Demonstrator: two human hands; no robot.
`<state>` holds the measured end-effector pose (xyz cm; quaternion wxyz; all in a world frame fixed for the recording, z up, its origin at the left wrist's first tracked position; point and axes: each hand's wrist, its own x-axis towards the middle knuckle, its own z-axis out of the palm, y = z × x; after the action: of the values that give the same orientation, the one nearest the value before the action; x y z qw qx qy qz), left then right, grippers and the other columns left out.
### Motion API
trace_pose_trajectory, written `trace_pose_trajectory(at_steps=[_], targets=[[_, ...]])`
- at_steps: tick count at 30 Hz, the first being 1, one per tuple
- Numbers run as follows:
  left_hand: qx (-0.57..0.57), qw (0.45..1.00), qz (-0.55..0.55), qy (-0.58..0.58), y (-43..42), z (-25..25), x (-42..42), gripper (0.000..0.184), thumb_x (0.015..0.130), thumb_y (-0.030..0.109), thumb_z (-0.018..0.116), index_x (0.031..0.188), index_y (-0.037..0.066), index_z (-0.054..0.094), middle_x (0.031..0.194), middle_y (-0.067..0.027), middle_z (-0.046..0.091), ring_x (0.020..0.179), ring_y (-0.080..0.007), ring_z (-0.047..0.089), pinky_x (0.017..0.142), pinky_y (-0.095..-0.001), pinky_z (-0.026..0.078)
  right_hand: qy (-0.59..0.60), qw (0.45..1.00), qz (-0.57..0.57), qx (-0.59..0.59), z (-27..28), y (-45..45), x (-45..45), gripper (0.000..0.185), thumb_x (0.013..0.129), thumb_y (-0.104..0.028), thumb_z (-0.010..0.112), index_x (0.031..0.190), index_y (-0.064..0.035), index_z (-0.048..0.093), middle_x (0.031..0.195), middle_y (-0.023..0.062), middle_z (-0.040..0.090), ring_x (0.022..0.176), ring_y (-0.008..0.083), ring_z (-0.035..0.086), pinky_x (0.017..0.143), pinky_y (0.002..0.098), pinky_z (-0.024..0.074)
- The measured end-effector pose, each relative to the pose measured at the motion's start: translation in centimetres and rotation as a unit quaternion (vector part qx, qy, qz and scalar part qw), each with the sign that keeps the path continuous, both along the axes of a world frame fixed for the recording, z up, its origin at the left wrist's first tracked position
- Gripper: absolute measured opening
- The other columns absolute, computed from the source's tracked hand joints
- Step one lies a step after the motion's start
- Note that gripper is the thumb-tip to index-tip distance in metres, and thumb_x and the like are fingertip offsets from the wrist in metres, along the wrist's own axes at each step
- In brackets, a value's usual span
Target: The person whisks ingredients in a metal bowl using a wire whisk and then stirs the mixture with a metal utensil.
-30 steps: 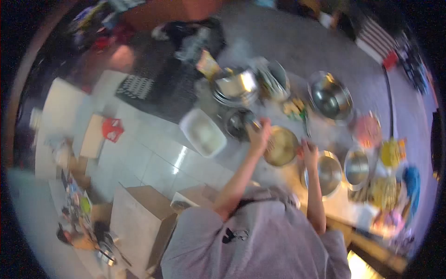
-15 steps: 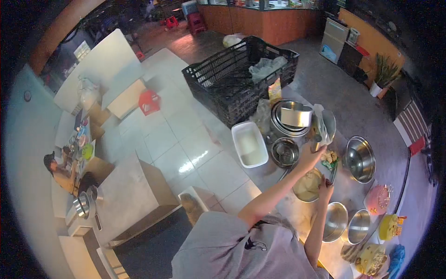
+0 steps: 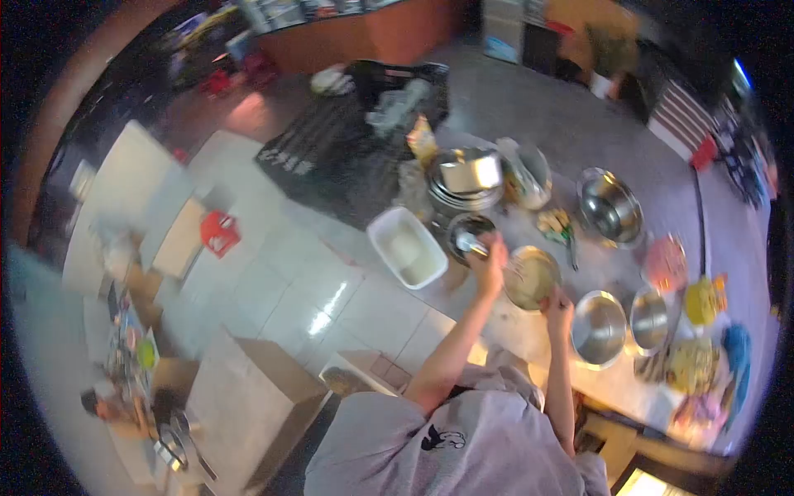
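Note:
My left hand (image 3: 491,263) is closed around what looks like a whisk (image 3: 471,242). Its pale metallic handle sticks out past my fist, and blurred wires reach the near-left side of the steel bowl (image 3: 552,266). Pale yellow batter (image 3: 531,283) fills that bowl. With my right hand (image 3: 559,304) I grip the bowl's front right rim. Behind my left hand sits a small dark steel bowl (image 3: 456,228), partly covered by the handle. Ginger-like pieces (image 3: 552,221) and a green-and-dark item (image 3: 571,242) lie just beyond the batter.
A white tub (image 3: 382,234) stands left of the bowls, with stacked steel pans (image 3: 467,198) and a pitcher (image 3: 538,169) behind. Steel bowls (image 3: 599,331) line the right, near a pink cake (image 3: 664,263). A black crate (image 3: 331,157) is beyond. Another person (image 3: 124,411) sits far left.
The view has swung, shifting the table leftward. My left hand has moved from beyond the batter bowl to its left side, with the whisk tilted. My right hand stays at the rim.

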<state>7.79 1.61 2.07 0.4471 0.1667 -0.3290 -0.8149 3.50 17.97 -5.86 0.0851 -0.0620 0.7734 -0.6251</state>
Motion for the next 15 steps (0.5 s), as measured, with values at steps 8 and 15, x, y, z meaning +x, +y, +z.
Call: trace_pose_trajectory(at_steps=[8,15], targets=[[-0.014,0.999,-0.034,0.009,1.0,-0.1,0.6,0.034,0.075,0.017,0.05,0.049,0.013,0.028,0.04,0.0025,0.025,0.035,-0.0088,0.023,0.049,-0.0241,0.032,-0.027,0.999,-0.009,-0.033,1.5,2.1,1.1,0.045,0.082,-0.033,0.044,0.052,0.0004,0.051,0.047,0.003,0.046,0.041,0.0082,0.041,0.039,0.0234,0.0316],[-0.071,0.995,-0.058,0.028,1.3,-0.8,0.4,0.033,0.077,0.018,0.046,0.05,0.012,0.028,0.04,0.0016,0.024,0.035,-0.0086,0.021,0.048,-0.0242,0.032,-0.073,0.976,-0.06,-0.194,1.5,3.1,1.4,0.054,0.085,-0.039,0.036,0.049,-0.0002,0.049,0.049,0.0118,0.051,0.037,0.0135,0.044,0.036,0.023,0.0341]])
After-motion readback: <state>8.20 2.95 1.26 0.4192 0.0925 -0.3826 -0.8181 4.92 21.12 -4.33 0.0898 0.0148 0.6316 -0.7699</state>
